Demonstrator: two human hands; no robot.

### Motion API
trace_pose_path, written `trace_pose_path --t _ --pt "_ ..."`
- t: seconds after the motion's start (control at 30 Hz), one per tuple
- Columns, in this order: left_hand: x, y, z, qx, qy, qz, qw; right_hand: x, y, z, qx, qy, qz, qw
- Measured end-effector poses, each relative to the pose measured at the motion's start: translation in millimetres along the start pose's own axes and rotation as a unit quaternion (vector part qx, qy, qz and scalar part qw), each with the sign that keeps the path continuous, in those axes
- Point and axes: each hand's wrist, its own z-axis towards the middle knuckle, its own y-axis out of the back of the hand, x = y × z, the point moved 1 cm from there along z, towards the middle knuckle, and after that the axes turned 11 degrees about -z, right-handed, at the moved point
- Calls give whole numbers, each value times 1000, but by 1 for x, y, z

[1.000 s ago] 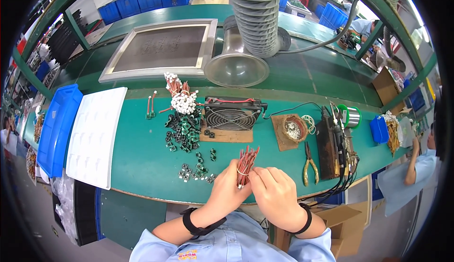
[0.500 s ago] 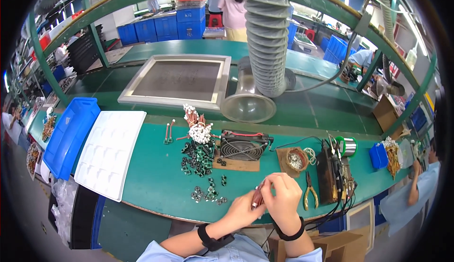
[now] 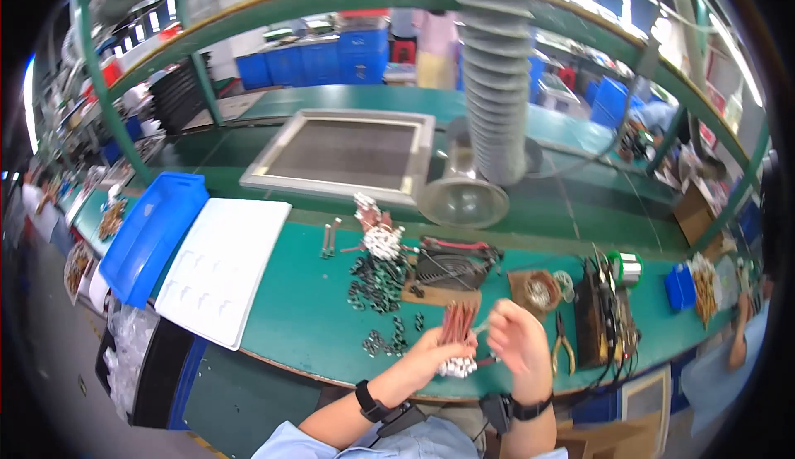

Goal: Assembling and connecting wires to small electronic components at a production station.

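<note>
Above the near edge of the bench, my left hand (image 3: 437,353) is closed around a bundle of reddish-brown wires (image 3: 459,322). White connectors cluster at the bundle's lower end. Just to the right, my right hand (image 3: 520,339) is raised with its fingers curled and somewhat blurred. A thin pale strand (image 3: 482,326) seems to run between the bundle and those fingers; what they pinch I cannot make out. Left of the hands lie small dark and green circuit parts (image 3: 377,285), and behind them another bundle of wires with white connectors (image 3: 383,242).
A fan (image 3: 454,262) sits on cardboard behind my hands. To the right are a round tin (image 3: 540,292), pliers (image 3: 564,345), a dark soldering station (image 3: 592,310) and a solder spool (image 3: 627,269). White tray (image 3: 228,269) and blue bin (image 3: 155,240) stand left; a fume hood (image 3: 464,204) hangs beyond.
My hands were together over the bundle; now the right has drawn away to the right. The wire bundle stands more upright in the left hand. The whole view has shifted.
</note>
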Motion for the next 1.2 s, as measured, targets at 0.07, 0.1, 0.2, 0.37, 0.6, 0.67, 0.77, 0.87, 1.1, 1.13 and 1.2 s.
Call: trace_pose_path --t 0.07,0.1,0.2,0.37,0.6,0.67,0.77,0.87,1.1,1.13,1.2 --pt "-2 5 7 -13 18 -36 999 -13 6 24 1 -5 79 997" --pt "-2 7 9 -10 31 -37 999 -13 4 26 -12 -2 84 996" --pt "2 14 12 -20 81 -76 994 -9 2 28 -36 -12 99 994" --pt "-2 3 4 -39 76 -82 993 -6 5 27 -19 32 82 996" --pt "-19 3 1 -3 11 -131 991 2 3 -9 18 121 -410 904" --pt "-18 4 -1 21 15 -139 990 19 -8 -19 -16 146 -593 791" --pt "-14 1 -2 80 10 -148 986 18 -12 -20 -68 147 -606 779" --pt "11 1 9 87 55 -137 985 14 -12 3 -105 149 -457 870" --pt "16 -6 9 18 -15 226 974 -4 -9 6 -72 199 -322 923" --pt "15 -8 9 1 -43 340 939 -1 -12 5 -66 201 -325 922" --pt "14 -11 9 -19 -74 449 890 7 -23 0 -2 223 -417 881"
